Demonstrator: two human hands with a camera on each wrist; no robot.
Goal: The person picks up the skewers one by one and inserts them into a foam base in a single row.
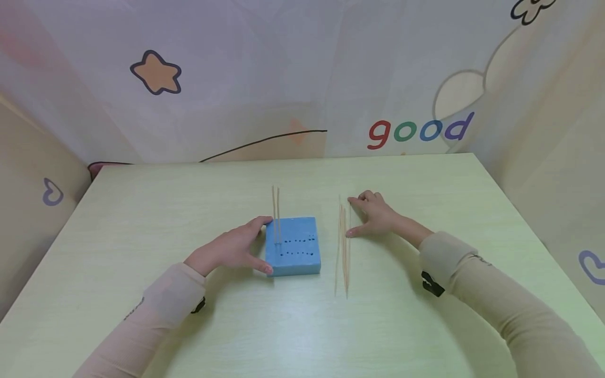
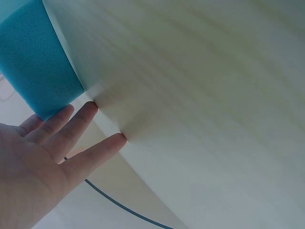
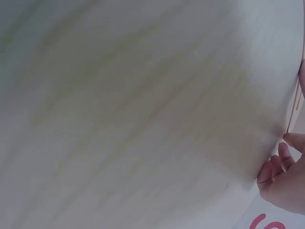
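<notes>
In the head view a blue foam block [image 1: 295, 231] with rows of small dark holes lies on the table. Two thin wooden sticks [image 1: 279, 210] stand upright near its left side. My left hand [image 1: 236, 244] spans the block's left side, thumb at the near corner and a fingertip at the far one. Its fingers are fairly straight in the left wrist view, beside the foam block [image 2: 40, 62]. Right of the block lie several loose sticks [image 1: 344, 252]. My right hand [image 1: 375, 215] touches the rightmost stick [image 3: 291, 112] with forefinger and thumb spread apart along it.
The pale wooden table [image 1: 227, 336] reaches back to a printed cloth [image 1: 264, 79] with a star and the word "good". More cloth hangs at both sides. Both forearms wear light sleeves [image 1: 501, 299] with dark wrist gear [image 1: 432, 283] under the cuffs.
</notes>
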